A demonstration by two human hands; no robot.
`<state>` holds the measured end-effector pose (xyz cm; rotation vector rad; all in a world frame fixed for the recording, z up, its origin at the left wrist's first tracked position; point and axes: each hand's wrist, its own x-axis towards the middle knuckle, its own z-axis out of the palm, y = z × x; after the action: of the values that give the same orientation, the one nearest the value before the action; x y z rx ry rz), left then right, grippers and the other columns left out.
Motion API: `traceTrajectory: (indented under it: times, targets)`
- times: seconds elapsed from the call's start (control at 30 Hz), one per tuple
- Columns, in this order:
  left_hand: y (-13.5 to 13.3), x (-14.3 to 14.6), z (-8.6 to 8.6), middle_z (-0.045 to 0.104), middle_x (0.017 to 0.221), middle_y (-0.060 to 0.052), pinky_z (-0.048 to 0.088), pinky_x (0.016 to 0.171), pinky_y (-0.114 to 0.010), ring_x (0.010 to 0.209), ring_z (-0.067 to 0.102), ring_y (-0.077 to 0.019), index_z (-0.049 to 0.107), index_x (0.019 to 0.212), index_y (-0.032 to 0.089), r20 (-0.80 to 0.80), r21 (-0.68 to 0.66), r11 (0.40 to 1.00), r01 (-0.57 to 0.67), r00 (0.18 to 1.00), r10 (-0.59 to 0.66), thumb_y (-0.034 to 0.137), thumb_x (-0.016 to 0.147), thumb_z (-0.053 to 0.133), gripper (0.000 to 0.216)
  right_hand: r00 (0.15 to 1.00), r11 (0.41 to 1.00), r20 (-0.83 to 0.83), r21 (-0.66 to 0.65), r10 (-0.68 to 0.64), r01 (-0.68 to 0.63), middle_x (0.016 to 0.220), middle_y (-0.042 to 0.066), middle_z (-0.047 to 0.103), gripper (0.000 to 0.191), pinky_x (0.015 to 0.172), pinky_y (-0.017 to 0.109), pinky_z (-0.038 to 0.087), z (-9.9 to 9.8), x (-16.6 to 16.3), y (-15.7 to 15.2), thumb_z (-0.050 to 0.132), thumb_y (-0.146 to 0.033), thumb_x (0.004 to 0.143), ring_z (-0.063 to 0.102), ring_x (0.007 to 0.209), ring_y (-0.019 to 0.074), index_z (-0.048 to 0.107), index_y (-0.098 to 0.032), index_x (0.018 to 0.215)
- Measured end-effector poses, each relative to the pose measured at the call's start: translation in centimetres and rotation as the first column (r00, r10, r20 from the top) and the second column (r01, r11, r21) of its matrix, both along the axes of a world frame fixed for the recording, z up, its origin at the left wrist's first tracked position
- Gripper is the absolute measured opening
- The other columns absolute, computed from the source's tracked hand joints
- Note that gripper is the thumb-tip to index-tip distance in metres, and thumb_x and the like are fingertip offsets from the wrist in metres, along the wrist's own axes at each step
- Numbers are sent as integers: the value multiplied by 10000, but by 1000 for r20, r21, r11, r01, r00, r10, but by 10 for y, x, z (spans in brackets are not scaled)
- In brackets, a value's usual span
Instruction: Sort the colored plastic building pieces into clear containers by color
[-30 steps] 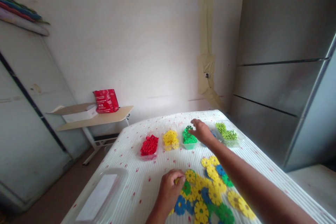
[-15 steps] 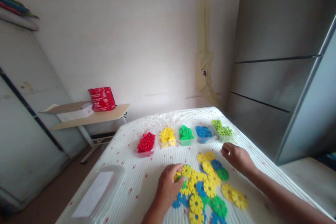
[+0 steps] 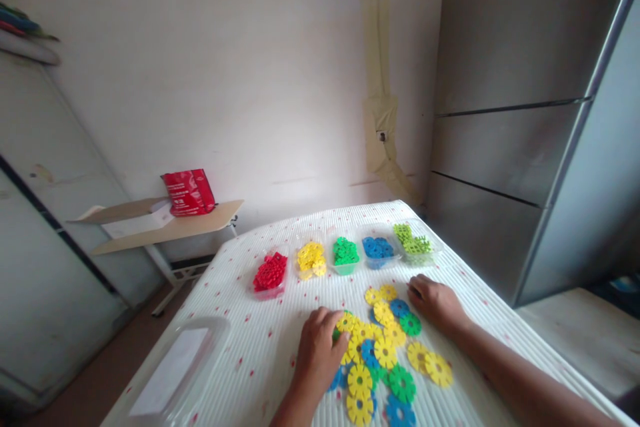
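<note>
A pile of flat yellow, blue and green snowflake discs (image 3: 387,353) lies on the white striped table cover (image 3: 260,347) in front of me. My left hand (image 3: 319,350) rests on the pile's left edge, fingers curled over a yellow and green disc. My right hand (image 3: 436,303) lies at the pile's right side, fingers bent beside a blue disc (image 3: 400,307); I cannot see anything in it. Behind the pile stand small clear tubs in a row: red (image 3: 270,273), yellow (image 3: 311,259), green (image 3: 345,254), blue (image 3: 379,249), light green (image 3: 414,243).
A clear plastic lid (image 3: 173,370) lies at the near left of the table. A low wooden side table (image 3: 170,230) with a red bag (image 3: 189,191) stands by the wall. A grey refrigerator (image 3: 525,113) rises at the right.
My right hand has come back from the green tub to the right side of the disc pile. The left hand stays on the pile. The view has shifted slightly right.
</note>
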<state>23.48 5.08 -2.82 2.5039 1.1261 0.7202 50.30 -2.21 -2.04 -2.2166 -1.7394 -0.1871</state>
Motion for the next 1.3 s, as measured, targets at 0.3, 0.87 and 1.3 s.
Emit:
traceTrajectory:
  times: [0.3, 0.87, 1.3]
  targets:
    - [-2, -3, -2, 682, 981, -61, 464, 888, -323, 956, 599, -184, 686, 930, 204, 134, 59, 991, 118, 983, -125, 95, 732, 456, 322, 1000, 1000, -2, -13, 3, -3, 787, 19, 633, 213, 553, 223, 291, 4, -7, 1, 391, -183, 849, 584, 665, 123, 572, -193, 738]
    - [22, 56, 44, 653, 1033, -37, 449, 861, -253, 937, 594, -161, 651, 1040, 217, -23, -60, 980, 189, 981, -191, 132, 759, 477, 342, 996, 999, -88, 37, 12, -9, 769, 6, 628, 171, 567, 221, 281, -6, 0, 5, 427, -168, 824, 560, 659, 118, 569, -199, 733]
    - [31, 92, 15, 622, 918, -14, 407, 754, -209, 871, 579, -147, 586, 918, 205, -161, -111, 993, 32, 986, -49, 146, 736, 537, 198, 997, 1000, -82, -6, 0, -1, 778, 13, 636, 188, 564, 218, 287, 0, -2, 4, 425, -176, 832, 569, 671, 120, 592, -192, 748]
